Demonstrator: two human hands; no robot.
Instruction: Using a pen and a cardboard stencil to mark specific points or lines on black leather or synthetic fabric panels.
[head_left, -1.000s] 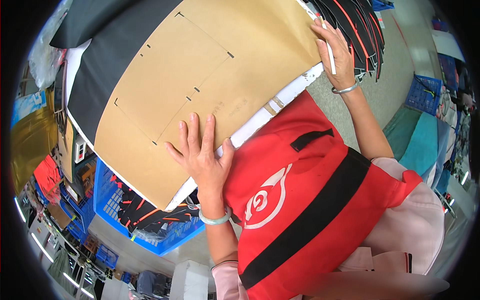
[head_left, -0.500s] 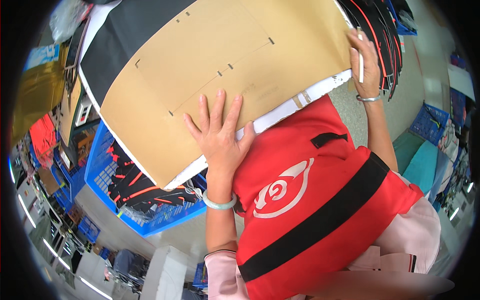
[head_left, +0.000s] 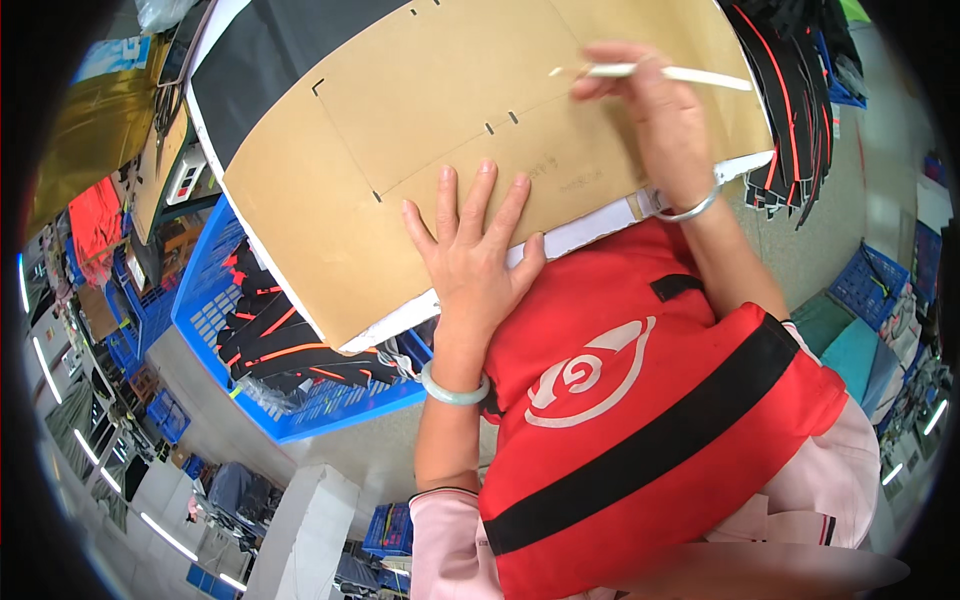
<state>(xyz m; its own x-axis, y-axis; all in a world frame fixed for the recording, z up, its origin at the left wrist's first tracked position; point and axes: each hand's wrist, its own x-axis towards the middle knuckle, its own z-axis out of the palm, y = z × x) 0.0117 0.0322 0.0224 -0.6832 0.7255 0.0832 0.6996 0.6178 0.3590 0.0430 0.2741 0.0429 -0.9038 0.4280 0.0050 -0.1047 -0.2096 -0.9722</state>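
Observation:
A large tan cardboard pattern (head_left: 330,240) with short slots and thin drawn lines lies over black material (head_left: 265,70) on a white-edged board (head_left: 580,232). My left hand (head_left: 472,260) presses flat on the pattern near its front edge, fingers spread and holding nothing. Over the pattern's right part, my right hand (head_left: 668,130) is pinched round a white pencil (head_left: 708,78). The pencil lies nearly level, with its tip toward the left. The hand is slightly blurred, and I cannot tell whether the tip touches the pattern.
Below the board's left side stands a blue plastic crate (head_left: 285,430) with black and orange pieces. More black pieces with red edging (head_left: 790,110) hang at the board's right end. A power strip (head_left: 187,175) sits at the left, and another blue crate (head_left: 865,285) stands far right.
My right hand has moved left from the board's right edge to over the pattern, swinging the pencil from upright to nearly level. My left hand stays flat on the pattern.

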